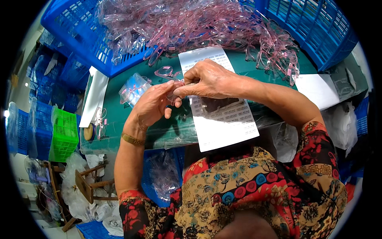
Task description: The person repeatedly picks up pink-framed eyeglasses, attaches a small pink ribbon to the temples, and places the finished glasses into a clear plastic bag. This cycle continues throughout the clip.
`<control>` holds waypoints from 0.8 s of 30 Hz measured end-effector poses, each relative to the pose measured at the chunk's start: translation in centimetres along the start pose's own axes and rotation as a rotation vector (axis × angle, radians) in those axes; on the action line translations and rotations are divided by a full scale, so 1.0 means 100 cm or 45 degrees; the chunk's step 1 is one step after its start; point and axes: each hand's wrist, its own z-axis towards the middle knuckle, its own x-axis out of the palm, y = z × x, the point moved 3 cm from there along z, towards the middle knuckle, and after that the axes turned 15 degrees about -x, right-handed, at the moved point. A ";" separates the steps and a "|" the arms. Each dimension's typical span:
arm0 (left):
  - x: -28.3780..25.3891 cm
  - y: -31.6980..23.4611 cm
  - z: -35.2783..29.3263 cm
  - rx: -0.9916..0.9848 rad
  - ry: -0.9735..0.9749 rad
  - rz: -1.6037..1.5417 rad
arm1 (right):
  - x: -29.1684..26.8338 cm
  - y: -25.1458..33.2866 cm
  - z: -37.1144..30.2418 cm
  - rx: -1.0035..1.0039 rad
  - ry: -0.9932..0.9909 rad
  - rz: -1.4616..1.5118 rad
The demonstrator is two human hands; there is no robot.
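Over the green table, my left hand (153, 99) and my right hand (213, 81) meet at a pair of clear pink eyeglasses (179, 83). My left hand steadies the eyeglasses with its fingers partly curled. The right thumb and forefinger pinch at them, hiding most of the frame. Beneath my right hand lies a long white sheet (227, 129) with rows of small printed labels. A dark patch shows on it; I cannot tell whether it is a shadow. Another pair of pink eyeglasses (167, 72) lies just beyond my left fingertips.
A large heap of pink eyeglasses (215, 26) covers the table's far side, between two blue crates (89, 46) (314, 30). Eyeglasses on a clear bag (134, 90) lie left of my hand. White paper (318, 91) sits at right. A green crate (64, 135) and wooden stool (93, 185) stand left.
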 end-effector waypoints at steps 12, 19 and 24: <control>-0.002 0.003 -0.002 0.002 0.018 -0.024 | 0.004 -0.006 0.000 -0.056 0.007 -0.162; -0.002 0.002 -0.003 0.006 0.051 -0.004 | 0.003 -0.004 0.000 -0.029 0.076 -0.209; -0.001 0.002 -0.004 0.003 0.060 -0.022 | 0.003 -0.003 0.000 -0.029 0.083 -0.235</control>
